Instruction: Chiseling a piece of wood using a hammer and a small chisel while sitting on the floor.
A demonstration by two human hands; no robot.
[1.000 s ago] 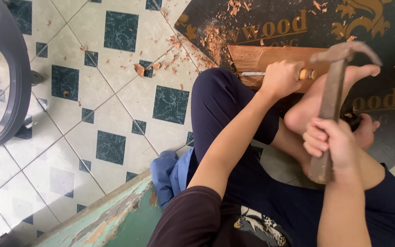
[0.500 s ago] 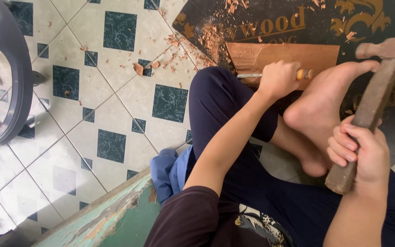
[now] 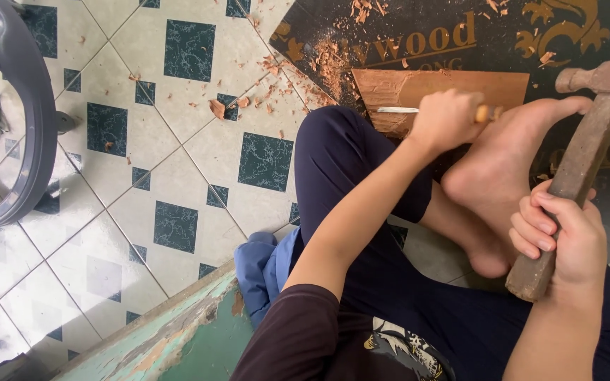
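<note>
Up and right swings the rusty, wooden-handled hammer [image 3: 575, 164], right hand [image 3: 565, 236] wrapped around its lower handle. Far of the knee, the left hand [image 3: 446, 120] clamps the steel, wooden-handled chisel [image 3: 418, 111] on the brown wooden carving block [image 3: 418, 88], bare foot [image 3: 506, 159] alongside. Strike squarely; chips [image 3: 248, 99] litter the tiles.

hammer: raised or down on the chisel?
Raised. The hammer in the right hand has its head up right, clear of the chisel gripped by the left hand.
</note>
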